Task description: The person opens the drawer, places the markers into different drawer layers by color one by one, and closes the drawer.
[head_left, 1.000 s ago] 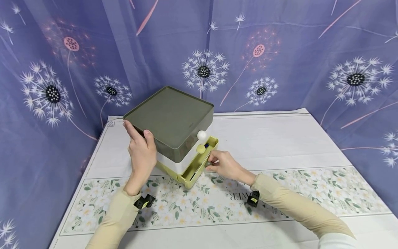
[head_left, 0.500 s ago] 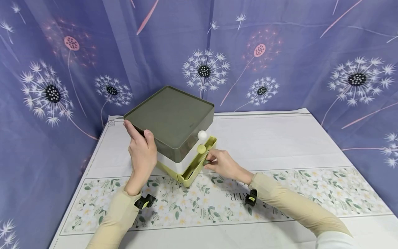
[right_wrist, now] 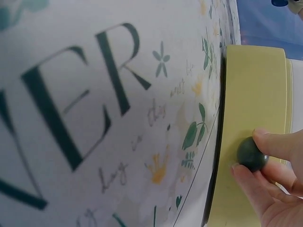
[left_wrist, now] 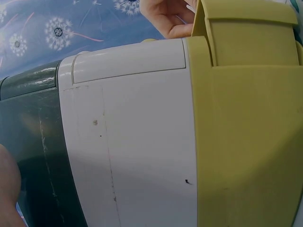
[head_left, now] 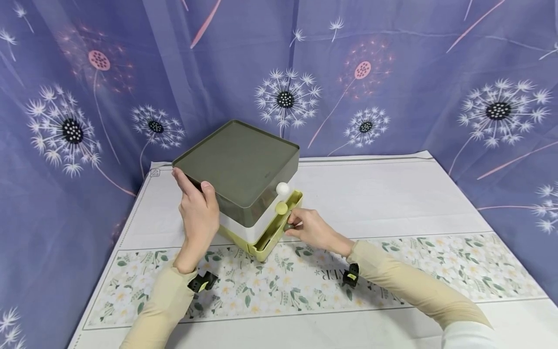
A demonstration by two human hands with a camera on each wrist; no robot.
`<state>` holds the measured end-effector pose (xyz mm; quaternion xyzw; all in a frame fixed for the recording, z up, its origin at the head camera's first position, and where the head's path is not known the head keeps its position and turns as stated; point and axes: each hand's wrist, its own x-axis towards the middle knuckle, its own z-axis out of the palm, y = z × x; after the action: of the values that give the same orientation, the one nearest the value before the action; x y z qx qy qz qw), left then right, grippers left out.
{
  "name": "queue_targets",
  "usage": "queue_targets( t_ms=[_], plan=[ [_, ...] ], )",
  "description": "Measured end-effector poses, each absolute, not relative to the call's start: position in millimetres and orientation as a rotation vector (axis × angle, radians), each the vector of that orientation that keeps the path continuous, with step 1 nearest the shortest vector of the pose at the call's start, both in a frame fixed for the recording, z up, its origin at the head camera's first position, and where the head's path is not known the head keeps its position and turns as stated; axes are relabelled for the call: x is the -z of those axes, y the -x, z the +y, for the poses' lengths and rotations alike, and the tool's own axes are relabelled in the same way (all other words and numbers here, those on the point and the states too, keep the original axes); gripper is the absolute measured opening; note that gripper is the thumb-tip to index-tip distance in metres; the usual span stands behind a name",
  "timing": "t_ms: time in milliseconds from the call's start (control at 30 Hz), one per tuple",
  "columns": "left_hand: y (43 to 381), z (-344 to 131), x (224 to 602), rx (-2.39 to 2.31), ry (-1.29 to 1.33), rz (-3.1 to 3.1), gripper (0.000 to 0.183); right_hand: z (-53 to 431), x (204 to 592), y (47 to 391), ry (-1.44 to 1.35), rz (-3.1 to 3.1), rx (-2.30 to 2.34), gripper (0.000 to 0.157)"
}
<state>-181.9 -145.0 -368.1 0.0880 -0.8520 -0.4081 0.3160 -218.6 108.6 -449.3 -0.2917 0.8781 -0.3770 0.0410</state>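
Observation:
A three-tier drawer box with a dark green top (head_left: 237,165) stands at an angle on the table. Under the green tier come a white tier (left_wrist: 147,142) and a yellow-green tier. The bottom yellow-green drawer (head_left: 263,253) stands partly pulled out, with a thin dark item inside. My left hand (head_left: 198,213) rests against the box's left side, index finger and thumb extended. With thumb and fingers, my right hand (head_left: 316,230) pinches the round dark green knob (right_wrist: 252,154) on the drawer's front. In the left wrist view, right-hand fingers (left_wrist: 173,21) show behind the drawer's edge.
A white knob (head_left: 282,189) and a yellow-green knob (head_left: 281,208) stick out from the upper drawers. A floral runner with printed letters (head_left: 261,295) crosses the white table cover (head_left: 370,194). Purple dandelion-print curtains (head_left: 218,63) enclose the back and sides.
The bottom drawer has slid a little inward, and my right hand, holding its knob, has moved slightly left with it. The left hand stays in place on the box.

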Motion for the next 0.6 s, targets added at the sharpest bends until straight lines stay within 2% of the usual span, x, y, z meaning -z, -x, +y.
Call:
queue_targets(
  t_ms=[600],
  plan=[
    [182, -144, 367, 1.080, -0.242, -2.251, 0.067, 98, 448, 225, 0.914, 2.695, 1.167, 0.020]
  ],
)
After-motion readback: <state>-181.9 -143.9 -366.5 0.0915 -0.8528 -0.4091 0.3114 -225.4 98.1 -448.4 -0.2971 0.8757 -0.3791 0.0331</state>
